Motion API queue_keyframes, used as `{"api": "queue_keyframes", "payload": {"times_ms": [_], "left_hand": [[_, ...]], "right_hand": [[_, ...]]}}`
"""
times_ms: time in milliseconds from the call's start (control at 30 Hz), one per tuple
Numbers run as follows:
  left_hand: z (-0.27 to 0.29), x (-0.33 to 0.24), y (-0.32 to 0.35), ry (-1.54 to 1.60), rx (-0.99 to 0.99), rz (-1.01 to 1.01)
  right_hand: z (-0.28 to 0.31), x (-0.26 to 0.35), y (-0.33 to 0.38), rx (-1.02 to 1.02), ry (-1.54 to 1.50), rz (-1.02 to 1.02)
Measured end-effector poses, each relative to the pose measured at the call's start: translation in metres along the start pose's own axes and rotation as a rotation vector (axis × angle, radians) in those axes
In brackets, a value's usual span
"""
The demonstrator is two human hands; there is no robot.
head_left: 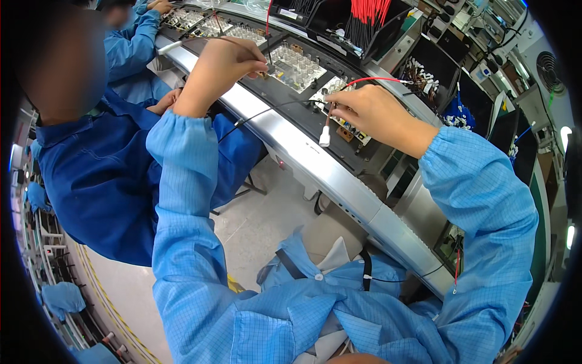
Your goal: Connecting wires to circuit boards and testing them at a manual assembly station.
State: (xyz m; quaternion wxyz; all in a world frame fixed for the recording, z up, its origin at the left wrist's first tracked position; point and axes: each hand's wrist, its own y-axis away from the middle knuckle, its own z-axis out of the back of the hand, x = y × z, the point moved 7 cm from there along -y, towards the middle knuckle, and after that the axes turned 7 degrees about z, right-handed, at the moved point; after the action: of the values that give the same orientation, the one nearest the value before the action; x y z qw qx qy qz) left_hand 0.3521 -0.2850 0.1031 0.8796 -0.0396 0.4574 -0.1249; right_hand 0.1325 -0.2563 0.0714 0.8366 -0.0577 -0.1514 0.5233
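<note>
My left hand (227, 64) is raised over the line's edge, its fingertips closed in a pinch on a brown wire. That wire loops over the knuckles and ends in a white connector sleeve (170, 47). Lower and to the right, my right hand (379, 115) pinches a brown wire with a white plug (325, 136) hanging below the fingers. Its fingertips are over a white circuit board (327, 94) at the fixture. A thin black wire (273, 109) and a red wire (373, 79) run close to those fingertips; whether they are held is unclear. Another populated board (297, 67) lies between my hands.
A silver rail (291, 136) edges the line. Behind are black bins with red wires (367, 18), brown-wire connectors (421, 79) and blue connectors (459, 115). A person in dark blue (115, 176) sits close on my left; another person's light-blue sleeve (130, 45) shows farther along.
</note>
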Motion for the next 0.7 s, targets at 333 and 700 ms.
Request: {"api": "queue_keyframes", "payload": {"times_ms": [333,700], "left_hand": [[-0.033,0.068,-0.033,-0.184,-0.119,-0.104],[-0.044,0.084,-0.034,-0.074,-0.148,-0.062]], "right_hand": [[0.017,0.019,0.042,0.074,-0.177,-0.11],[0.027,0.062,0.066,0.156,-0.235,0.132]]}}
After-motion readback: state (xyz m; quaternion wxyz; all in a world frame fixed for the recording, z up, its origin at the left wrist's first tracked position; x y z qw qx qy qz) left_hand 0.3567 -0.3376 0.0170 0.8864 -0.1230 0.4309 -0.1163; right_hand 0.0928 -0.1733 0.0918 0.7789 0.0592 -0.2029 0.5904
